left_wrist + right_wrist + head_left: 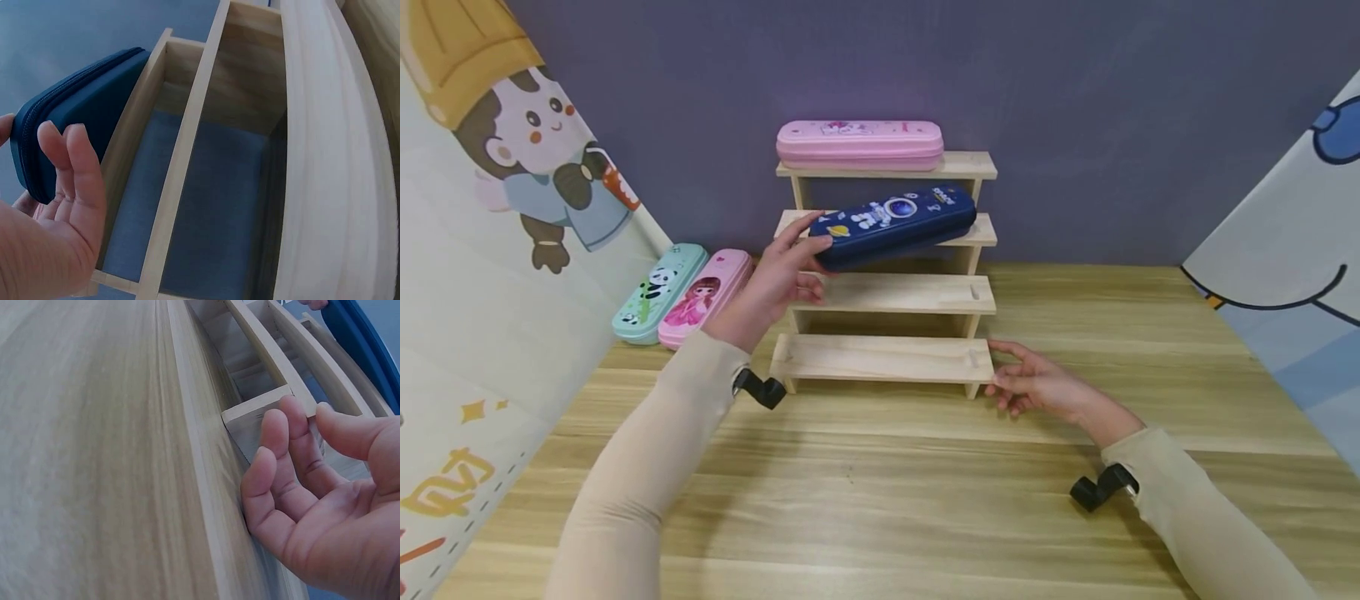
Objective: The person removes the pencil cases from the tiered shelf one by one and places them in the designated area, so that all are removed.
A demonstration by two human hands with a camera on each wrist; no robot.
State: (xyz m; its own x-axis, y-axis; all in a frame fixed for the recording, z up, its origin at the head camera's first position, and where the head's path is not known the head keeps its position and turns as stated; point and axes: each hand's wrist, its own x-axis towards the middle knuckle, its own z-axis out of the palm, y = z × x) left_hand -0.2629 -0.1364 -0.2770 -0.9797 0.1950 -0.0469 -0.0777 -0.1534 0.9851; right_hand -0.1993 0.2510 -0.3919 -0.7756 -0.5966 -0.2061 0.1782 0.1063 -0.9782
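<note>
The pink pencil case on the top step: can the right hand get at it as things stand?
Probably yes. The pink pencil case lies alone on the top step of the wooden rack. The right hand is open at the rack's bottom right corner, holding nothing, and nothing stands between.

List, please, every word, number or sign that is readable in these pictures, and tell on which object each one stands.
No text can be read for certain.
Navy pencil case, held by the left hand: small print near its right end, too blurred to read.
Pink pencil case on the top shelf: faint print, too small to read.
Left wall panel: large yellow characters at the lower edge, cut off and not legible.
Wrist views: no text.
</note>
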